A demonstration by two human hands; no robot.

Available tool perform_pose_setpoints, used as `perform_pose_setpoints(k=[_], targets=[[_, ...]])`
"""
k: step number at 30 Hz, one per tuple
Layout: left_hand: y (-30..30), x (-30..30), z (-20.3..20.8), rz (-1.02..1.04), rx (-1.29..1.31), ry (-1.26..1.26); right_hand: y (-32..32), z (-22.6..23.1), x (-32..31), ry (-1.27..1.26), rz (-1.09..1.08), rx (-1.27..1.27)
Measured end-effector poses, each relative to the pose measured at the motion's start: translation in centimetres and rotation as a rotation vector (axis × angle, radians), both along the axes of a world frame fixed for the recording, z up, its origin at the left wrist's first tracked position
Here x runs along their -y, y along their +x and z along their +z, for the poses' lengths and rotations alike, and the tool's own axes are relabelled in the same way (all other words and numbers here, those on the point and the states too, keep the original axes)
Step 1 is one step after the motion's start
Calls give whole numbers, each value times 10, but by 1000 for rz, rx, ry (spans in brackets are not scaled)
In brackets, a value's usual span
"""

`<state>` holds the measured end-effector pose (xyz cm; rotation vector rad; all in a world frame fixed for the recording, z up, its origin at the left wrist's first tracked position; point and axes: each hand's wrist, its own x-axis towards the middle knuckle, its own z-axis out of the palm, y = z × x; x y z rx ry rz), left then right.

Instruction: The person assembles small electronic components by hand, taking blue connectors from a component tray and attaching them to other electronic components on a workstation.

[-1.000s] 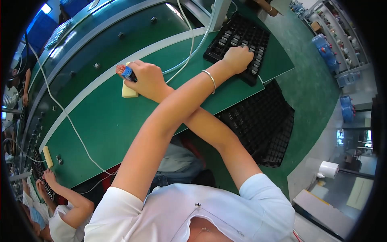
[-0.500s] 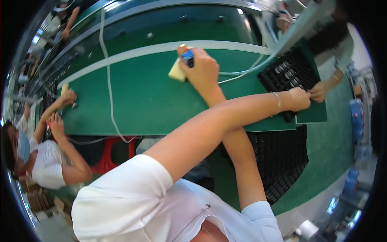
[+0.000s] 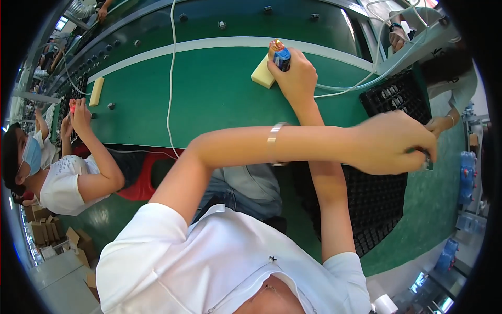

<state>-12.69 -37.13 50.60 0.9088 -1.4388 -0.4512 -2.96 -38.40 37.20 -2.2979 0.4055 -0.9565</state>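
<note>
My arms are crossed, the left forearm lying over the right. At the right side, my left hand (image 3: 395, 144) is closed around a small dark part (image 3: 424, 154), mostly hidden by the fingers. Toward the far side of the green bench, my right hand (image 3: 299, 72) grips a small blue-and-black object with an orange, shiny top (image 3: 282, 58); its kind is unclear. Directly beside that object sits a pale yellow block (image 3: 262, 74) on the bench mat.
A black crate (image 3: 389, 94) holding several parts stands at the bench's right end, near another person's hand (image 3: 438, 124). Black trays (image 3: 374, 209) are stacked below. A white cable (image 3: 171, 89) crosses the green bench (image 3: 219, 99). Small dark parts (image 3: 222, 24) lie beyond the pale strip.
My left hand has come away from the crate and the other person's hand, nearer to me, its elbow bending more. My right hand stays at the yellow block. The view has shifted left.
</note>
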Motion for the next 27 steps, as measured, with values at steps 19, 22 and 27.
perform_pose_setpoints(k=[19,22,27], targets=[[229,-118,-139,538,-861,202,19,19,23,128,72,-150],[236,-141,-151,565,-878,272,75,10,26,164,69,-8],[227,-135,-140,500,-900,296,131,-4,67,-99,-181,-122]])
